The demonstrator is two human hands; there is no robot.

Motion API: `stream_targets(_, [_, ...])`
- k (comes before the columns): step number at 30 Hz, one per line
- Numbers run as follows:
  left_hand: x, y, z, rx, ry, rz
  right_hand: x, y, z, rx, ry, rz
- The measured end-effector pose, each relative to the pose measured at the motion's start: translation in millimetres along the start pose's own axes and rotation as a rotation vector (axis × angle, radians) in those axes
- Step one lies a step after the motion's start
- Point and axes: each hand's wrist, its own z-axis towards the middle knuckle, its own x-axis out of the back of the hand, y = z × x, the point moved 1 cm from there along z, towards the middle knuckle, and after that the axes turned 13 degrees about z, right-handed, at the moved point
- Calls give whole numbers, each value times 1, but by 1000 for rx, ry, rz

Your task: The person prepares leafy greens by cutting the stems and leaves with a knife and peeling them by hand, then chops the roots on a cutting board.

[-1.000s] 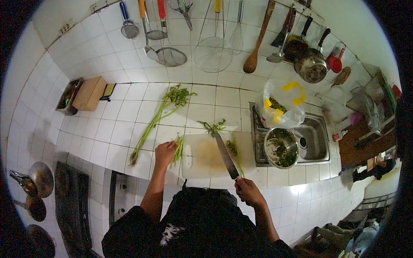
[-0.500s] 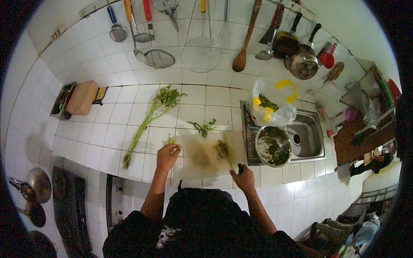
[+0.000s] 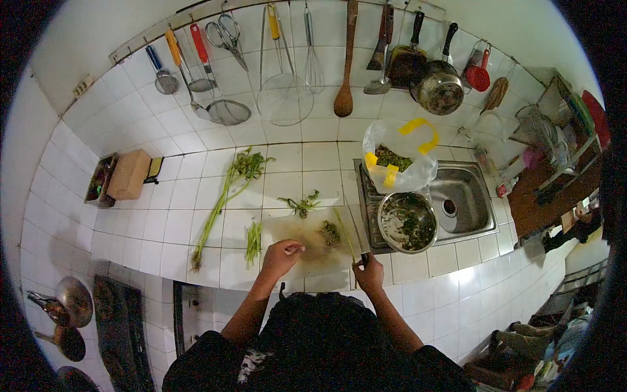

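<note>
My right hand is closed around the dark handle of a knife, whose blade points away from me. A thin green stalk lies beside the blade, its lower end near my right fingers. Over the left part of the pale cutting board, my left hand has its fingers curled together; anything in them is too small to tell. A small dark green heap rests on the board. Leafy trimmings lie at its far edge, and cut green stems to its left.
Long leafy stalks lie at the left on the tiled counter. To the right are a metal bowl of chopped greens, a plastic bag with yellow handles and a sink. Utensils and pans hang on the wall. A cardboard box stands far left.
My left hand has moved right and nearer to me, over the board, uncovering the cut stems. The knife blade now shows upright beside the stalk. The whole view has shifted slightly.
</note>
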Motion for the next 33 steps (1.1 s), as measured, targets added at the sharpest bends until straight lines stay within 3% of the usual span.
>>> stream_targets(4, [-29,5,2,-52,-126,-219,5,-21,-12,240,79,292])
stream_targets(6, [-46,15,3,-72,-168,-327,8,-43,-18,254,62,364])
stream_targets(9, [-64,34,9,195,-424,-716,16,-75,-26,161,-51,512])
stream_targets(13, [-54,46,7,31,-209,-761,10,-87,-35,131,-158,560])
stream_targets(16, [-31,52,-7,153,-167,-898,4,-81,-38,149,-237,593])
stream_targets(18, [-24,34,-8,107,-123,-930,7,-76,-39,111,-290,536])
stream_targets(21, [-13,0,-10,100,44,-196,3,-53,-37,161,-337,372])
stream_targets(22, [-18,-16,-9,108,44,-190,5,-50,-35,89,-405,253])
stream_targets(24, [-30,-45,-10,8,177,135,2,-41,-36,17,-484,132])
stream_targets(27, [-49,-75,-11,-23,272,303,-14,-24,-37,-21,-551,56])
stream_targets(33, [-62,-75,-20,57,408,306,-35,-30,-33,-31,-705,-108])
